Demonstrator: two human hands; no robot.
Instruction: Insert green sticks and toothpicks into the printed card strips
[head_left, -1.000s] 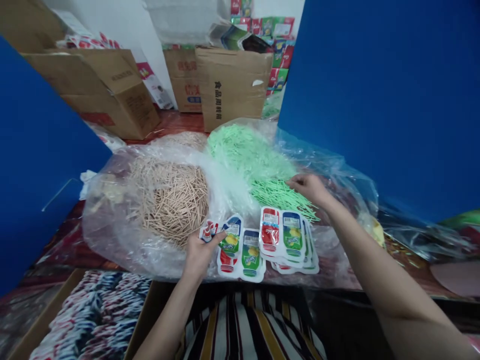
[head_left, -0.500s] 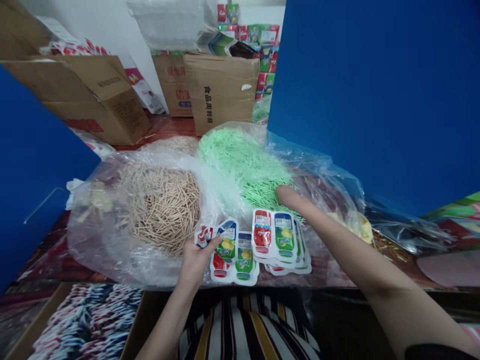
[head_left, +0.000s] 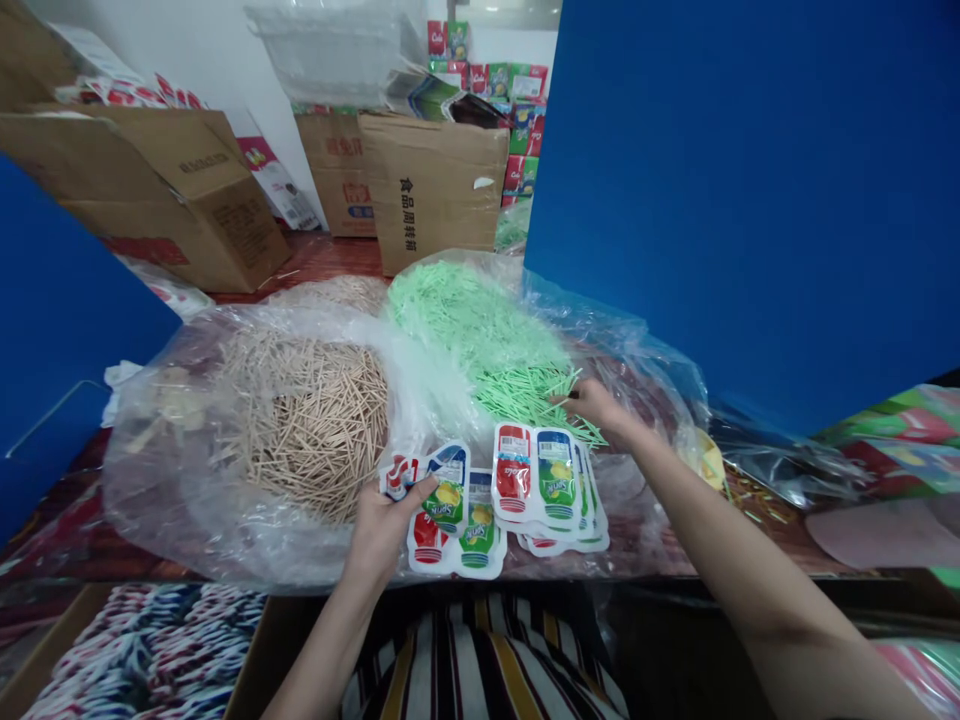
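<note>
My left hand [head_left: 382, 525] is closed on a printed double packet [head_left: 448, 495] with a red cola bottle and a green lemon-drink bottle on it, thumb on top. Beneath it lies another such packet [head_left: 480, 545], flat on the plastic. Just to the right is a small stack of the same packets [head_left: 556, 480]. At the near right edge of a heap of thin green sticks [head_left: 517, 393], my right hand [head_left: 600, 408] has its fingertips pinched together on a green stick; how many it holds is hard to see.
Left of the green heap, an open clear bag holds tan sticks [head_left: 330, 420]. Cardboard boxes [head_left: 439, 190] stand at the back, another box [head_left: 217, 215] at the back left. A blue panel [head_left: 735, 200] rises on the right. Below the table edge, a carton holds many packets [head_left: 150, 650].
My right hand has drawn back from inside the green heap to its near edge, and its fingers now show. My left hand keeps its hold on the packet. The whole view has shifted slightly.
</note>
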